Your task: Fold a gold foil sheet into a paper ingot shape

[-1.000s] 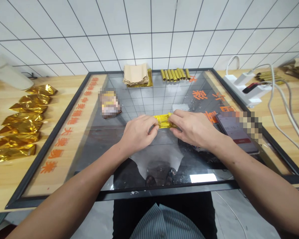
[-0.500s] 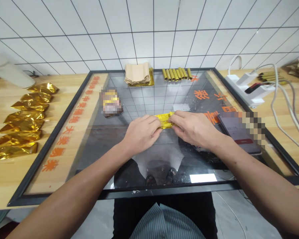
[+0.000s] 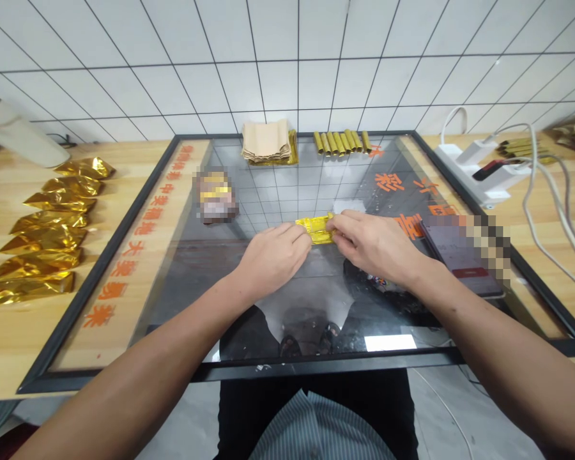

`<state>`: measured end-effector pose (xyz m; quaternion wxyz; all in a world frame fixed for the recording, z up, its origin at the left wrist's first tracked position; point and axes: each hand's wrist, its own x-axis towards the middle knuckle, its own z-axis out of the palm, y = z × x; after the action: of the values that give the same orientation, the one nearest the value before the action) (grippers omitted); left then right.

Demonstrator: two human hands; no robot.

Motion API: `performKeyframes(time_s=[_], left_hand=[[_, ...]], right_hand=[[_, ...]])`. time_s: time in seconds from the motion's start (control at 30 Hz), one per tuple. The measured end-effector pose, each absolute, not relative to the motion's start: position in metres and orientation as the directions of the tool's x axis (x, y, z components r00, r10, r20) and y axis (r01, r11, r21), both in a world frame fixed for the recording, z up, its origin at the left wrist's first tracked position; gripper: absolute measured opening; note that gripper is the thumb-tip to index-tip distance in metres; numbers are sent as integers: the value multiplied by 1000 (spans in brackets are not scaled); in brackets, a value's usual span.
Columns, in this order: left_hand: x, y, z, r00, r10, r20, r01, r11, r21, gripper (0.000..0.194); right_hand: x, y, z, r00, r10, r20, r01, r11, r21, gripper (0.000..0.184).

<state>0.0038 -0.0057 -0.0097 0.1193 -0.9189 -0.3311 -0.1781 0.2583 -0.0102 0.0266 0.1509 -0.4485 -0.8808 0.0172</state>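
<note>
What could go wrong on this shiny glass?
The yellow foil looks thin and crinkled, so it might crease or tear where the right hand grips it.
The right arm is close to the phone and might nudge it.
The little gold rolls look round, so a bump could send them rolling.

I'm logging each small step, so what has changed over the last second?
Very little. More of the gold strip's left end now shows past the fingers of the left hand; the camera view has shifted slightly too. The right hand is still at the strip's right end. The paper stack, row of rolls and phone stayed put.
</note>
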Motion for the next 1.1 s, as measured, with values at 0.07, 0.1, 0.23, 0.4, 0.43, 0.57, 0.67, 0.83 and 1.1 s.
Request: performKeyframes(time_s=[0.07,0.1,0.23,0.4,0.43,0.57,0.67,0.83,1.1], left_hand=[[4,-5,-9,711,568,414,656,-748,-100,29],[4,-5,-9,708,570,418,658,-747,-97,28],[4,-4,-7,682,590,431,679,-730,-76,30],[1,-4,-7,645,611,459,693,-721,-15,30],[0,-4,-7,640,614,462,693,-721,-3,30],[-3,-3,-7,633,619,465,689,-725,27,27],[-3,-4,-7,640,613,463,686,-728,16,26],[-1,-6,-7,641,621,451,694,-720,3,19],[-1,-4,-8,663,610,434,698,-714,-63,23]], right_hand=[[257,-11,28,-569,784,250,777,611,-150,17],[257,-12,29,-575,780,246,777,615,-134,18],[256,-13,34,-582,778,237,784,614,-93,20],[258,-14,36,-553,794,252,804,588,-87,16],[258,-14,36,-549,797,254,808,583,-85,15],[259,-14,36,-536,806,250,823,565,-57,13],[259,-13,35,-538,806,247,829,560,-20,12],[259,-11,32,-560,796,227,815,579,-20,19],[262,-9,28,-580,781,232,791,608,-71,22]])
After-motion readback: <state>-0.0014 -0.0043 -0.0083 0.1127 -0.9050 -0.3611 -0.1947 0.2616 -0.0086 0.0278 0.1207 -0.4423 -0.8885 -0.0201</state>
